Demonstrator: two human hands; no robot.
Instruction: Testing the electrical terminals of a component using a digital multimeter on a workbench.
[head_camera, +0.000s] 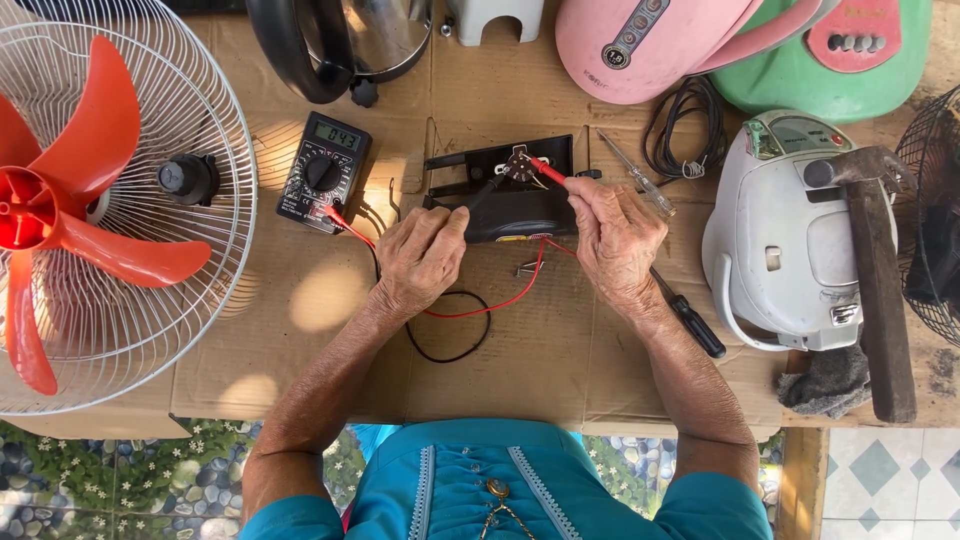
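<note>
My left hand (420, 258) grips a black test probe (488, 188) whose tip reaches a small switch part (519, 162) on a black plastic housing (512, 205). A red test probe (550, 172) is pinched in my right hand (615, 232), its tip on the same part. Red and black leads (455, 315) loop back over the cardboard to a black digital multimeter (323, 172) at the left, whose screen is lit with digits.
A white fan guard (215, 130) with an orange blade (80, 170) lies at the left. A clear-handled screwdriver (637, 178), a black-handled screwdriver (690, 322), a coiled black cord (685, 125), a white appliance (780, 240), a hammer (878, 270) and pink and green covers lie right.
</note>
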